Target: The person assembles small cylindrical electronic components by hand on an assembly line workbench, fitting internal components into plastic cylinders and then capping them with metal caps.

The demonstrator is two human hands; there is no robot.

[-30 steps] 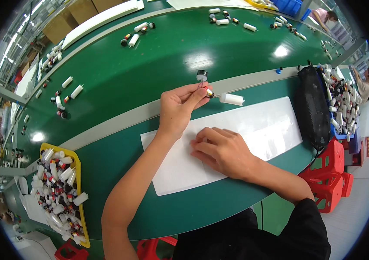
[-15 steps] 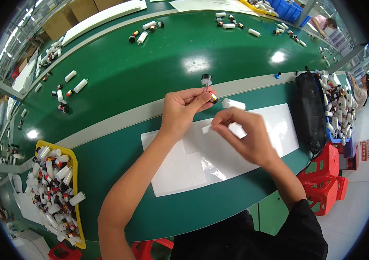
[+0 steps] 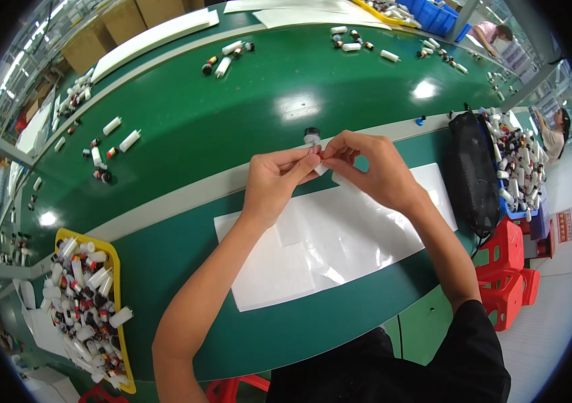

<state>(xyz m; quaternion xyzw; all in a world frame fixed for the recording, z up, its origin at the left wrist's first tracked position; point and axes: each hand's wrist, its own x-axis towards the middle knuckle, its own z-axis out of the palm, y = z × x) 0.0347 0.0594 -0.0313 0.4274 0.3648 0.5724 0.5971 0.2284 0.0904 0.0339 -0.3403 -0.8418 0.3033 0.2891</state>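
Note:
Over the front edge of the long bench my two hands meet. My left hand (image 3: 276,180) is closed, thumb and forefinger pinching a small part with a bit of red showing, mostly covered by the fingers. Just beyond those fingertips is a black-capped piece (image 3: 311,136) with a pale base; thin leads seem to join it to the pinched part. My right hand (image 3: 378,171) is closed in a pinch at the same spot, on a small white label (image 3: 322,168) against the part. A white cylinder (image 3: 343,182) lies partly hidden beneath the right hand.
White sheets under clear film (image 3: 339,248) lie below my hands. A yellow tray (image 3: 119,295) heaped with white cylinders and small parts stands left. At right are a black mesh pouch (image 3: 470,178) and a full blue bin (image 3: 517,213). Red stools (image 3: 501,252) stand beyond the table edge.
My right hand has moved left and up with the white label, bringing it to the part in my left hand. The white cylinder is now mostly covered. The view has shifted slightly.

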